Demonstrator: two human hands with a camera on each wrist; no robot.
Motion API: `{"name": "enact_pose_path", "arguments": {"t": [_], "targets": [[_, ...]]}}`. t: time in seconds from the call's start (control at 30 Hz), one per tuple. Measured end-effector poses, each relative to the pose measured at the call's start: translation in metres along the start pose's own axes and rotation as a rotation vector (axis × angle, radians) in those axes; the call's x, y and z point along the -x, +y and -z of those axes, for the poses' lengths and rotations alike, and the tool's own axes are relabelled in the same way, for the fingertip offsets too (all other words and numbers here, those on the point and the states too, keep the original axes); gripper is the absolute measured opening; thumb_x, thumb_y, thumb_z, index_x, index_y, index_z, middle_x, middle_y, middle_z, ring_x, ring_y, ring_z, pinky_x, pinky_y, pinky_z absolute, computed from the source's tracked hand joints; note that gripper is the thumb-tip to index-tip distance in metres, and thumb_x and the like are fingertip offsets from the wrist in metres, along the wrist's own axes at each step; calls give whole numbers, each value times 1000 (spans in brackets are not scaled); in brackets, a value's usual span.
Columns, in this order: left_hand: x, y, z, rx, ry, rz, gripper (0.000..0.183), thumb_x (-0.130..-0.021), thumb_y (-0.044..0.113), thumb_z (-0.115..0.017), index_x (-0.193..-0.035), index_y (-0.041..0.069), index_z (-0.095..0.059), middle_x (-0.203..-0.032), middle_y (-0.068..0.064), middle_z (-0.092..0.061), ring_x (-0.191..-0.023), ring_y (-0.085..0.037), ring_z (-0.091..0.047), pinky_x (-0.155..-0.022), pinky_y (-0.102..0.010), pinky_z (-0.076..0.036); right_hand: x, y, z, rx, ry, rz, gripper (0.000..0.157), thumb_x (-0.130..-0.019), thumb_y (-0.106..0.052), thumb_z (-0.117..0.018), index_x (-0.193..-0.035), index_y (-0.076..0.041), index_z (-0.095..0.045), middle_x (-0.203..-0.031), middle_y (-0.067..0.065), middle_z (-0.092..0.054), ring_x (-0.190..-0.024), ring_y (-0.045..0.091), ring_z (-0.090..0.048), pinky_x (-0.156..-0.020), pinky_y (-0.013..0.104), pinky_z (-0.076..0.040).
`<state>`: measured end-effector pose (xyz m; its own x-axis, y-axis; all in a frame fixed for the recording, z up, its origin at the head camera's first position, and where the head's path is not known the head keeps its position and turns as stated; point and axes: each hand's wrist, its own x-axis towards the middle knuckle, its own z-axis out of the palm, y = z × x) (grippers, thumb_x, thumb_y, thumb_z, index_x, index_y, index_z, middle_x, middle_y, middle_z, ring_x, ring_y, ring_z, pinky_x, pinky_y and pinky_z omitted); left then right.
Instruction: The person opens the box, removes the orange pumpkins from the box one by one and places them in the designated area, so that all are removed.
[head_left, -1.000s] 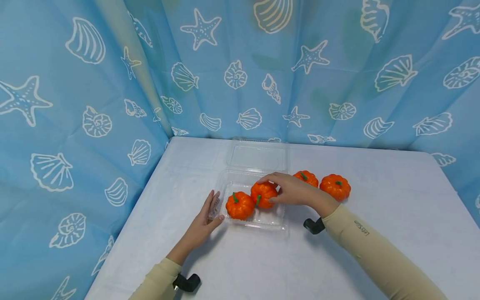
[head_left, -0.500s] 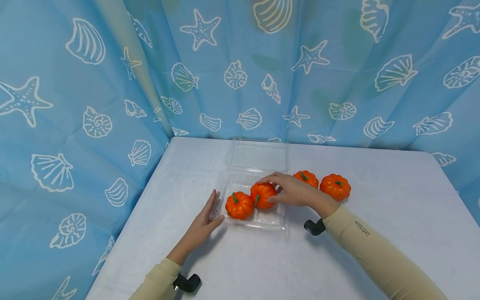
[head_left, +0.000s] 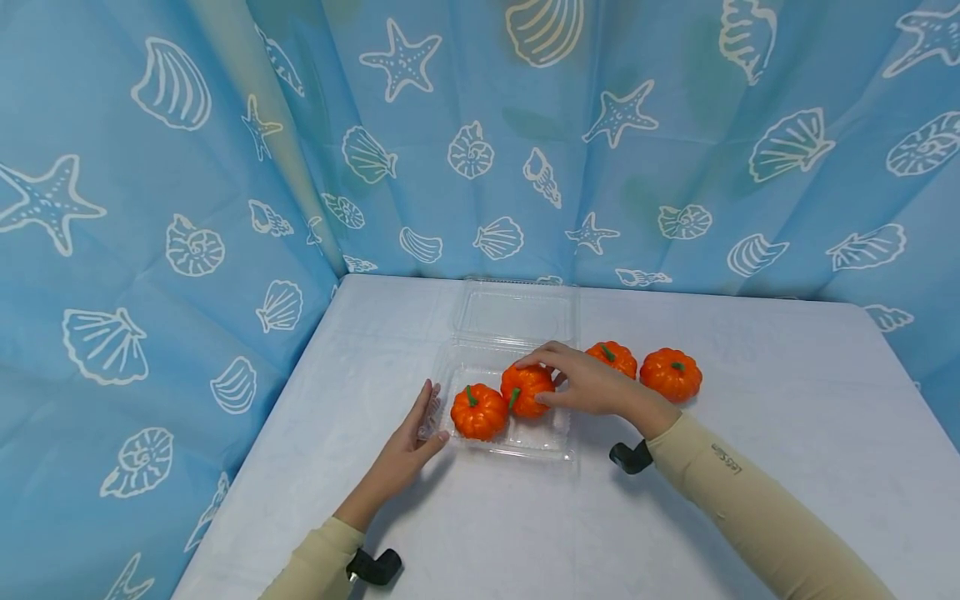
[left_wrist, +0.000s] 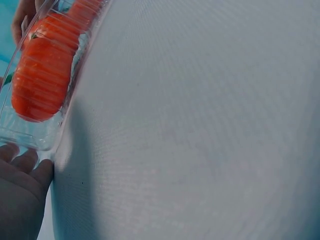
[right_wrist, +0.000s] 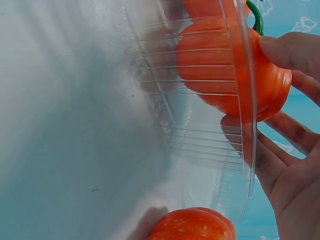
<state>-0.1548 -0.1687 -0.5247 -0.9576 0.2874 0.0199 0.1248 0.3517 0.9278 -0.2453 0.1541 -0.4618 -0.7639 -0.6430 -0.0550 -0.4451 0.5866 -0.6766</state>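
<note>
In the head view a clear plastic clamshell box (head_left: 517,452) lies with its lid (head_left: 513,315) folded back. An orange toy pumpkin (head_left: 478,412) with a green stem sits in its left part. Beside it, my right hand (head_left: 581,382) grips a second toy pumpkin (head_left: 527,390) inside the box, its stem tilted towards me. The right wrist view shows the thumb and fingers of the right hand (right_wrist: 300,182) around this pumpkin (right_wrist: 210,65), partly behind the clear wall. At the box's left end, my left hand (head_left: 405,446) touches the wall with fairly straight fingers (left_wrist: 44,172).
Two more toy pumpkins lie on the white-covered table right of the box: one (head_left: 611,354) partly hidden by the right hand, the other (head_left: 671,375) farther right. A blue curtain (head_left: 480,150) with white shells and starfish hangs along the back and left edges.
The pumpkin in my right hand has shifted very slightly left against the other one. Both hands have stayed almost where they were.
</note>
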Motion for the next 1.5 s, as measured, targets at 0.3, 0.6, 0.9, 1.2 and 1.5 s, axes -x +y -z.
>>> {"name": "enact_pose_path", "arguments": {"t": [0.3, 0.6, 0.9, 1.2, 1.5], "targets": [[2, 0, 1, -3, 1, 16, 83, -101, 16, -64, -166, 19, -11, -168, -2, -22, -152, -27, -27, -111, -56, -41, 4, 2, 0, -57, 43, 1, 46, -92, -18, -74, -136, -24, -62, -133, 4, -53, -115, 22, -56, -94, 41, -57], [2, -2, 1, -9, 7, 20, 84, -102, 15, -63, -166, 18, -9, -169, 0, -21, -153, -27, -26, -112, -54, -40, 7, 5, 4, -89, 75, 12, 44, -94, -20, -74, -136, -25, -61, -132, 3, -53, -112, 22, -55, -92, 38, -58], [2, -1, 1, -14, 9, 30, 84, -102, 16, -63, -166, 18, -9, -169, 1, -20, -153, -26, -25, -113, -54, -38, 15, 8, 9, -118, 142, 16, 45, -94, -29, -76, -136, -26, -61, -133, 3, -55, -113, 24, -58, -91, 39, -58], [1, -1, 1, -16, 6, 32, 84, -102, 16, -64, -166, 20, -9, -168, 3, -21, -153, -24, -26, -112, -53, -40, 23, 9, 10, -116, 166, 8, 47, -93, -32, -76, -137, -25, -60, -129, 3, -56, -112, 25, -59, -90, 45, -58], [1, 0, 0, -19, 9, 22, 84, -102, 16, -63, -166, 19, -10, -168, -1, -22, -152, -28, -26, -111, -54, -40, 37, 14, 12, -151, 187, -9, 46, -94, -32, -75, -136, -26, -57, -133, 0, -54, -116, 26, -59, -95, 46, -57]]}}
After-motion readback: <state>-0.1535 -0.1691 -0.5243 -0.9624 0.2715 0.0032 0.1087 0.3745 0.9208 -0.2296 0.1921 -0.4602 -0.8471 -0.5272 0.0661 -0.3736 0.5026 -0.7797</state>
